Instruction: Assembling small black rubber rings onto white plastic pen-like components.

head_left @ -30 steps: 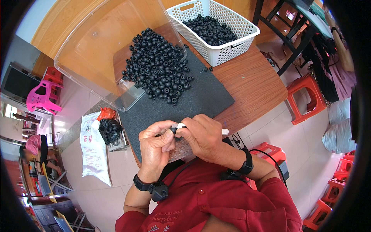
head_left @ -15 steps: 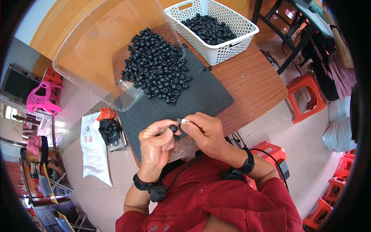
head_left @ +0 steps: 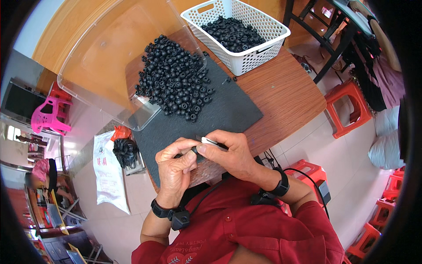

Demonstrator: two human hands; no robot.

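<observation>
My left hand (head_left: 172, 163) pinches a small round black part (head_left: 194, 150) between thumb and fingertips, above the near edge of the dark mat (head_left: 231, 104). Only a sliver of that part shows now. My right hand (head_left: 232, 152) is closed around a small slim tool (head_left: 209, 141) with a white end; its working tip is hardly visible. Both hands meet, fingertips touching or nearly so at the black part. Beyond them lies a heap of similar hollow black parts (head_left: 176, 81), spilling from a tipped clear plastic bin (head_left: 103, 55) onto the mat.
A white perforated basket (head_left: 246, 64) of black parts stands at the far right of the wooden table (head_left: 290, 88). A few loose parts lie beside it. Left of the table are a white sack (head_left: 110, 176) and a black bag (head_left: 126, 152). Red stools (head_left: 349, 105) stand right.
My right thumb and the white-ended tool have shifted left, onto the black part, covering more of it. The view has moved slightly.
</observation>
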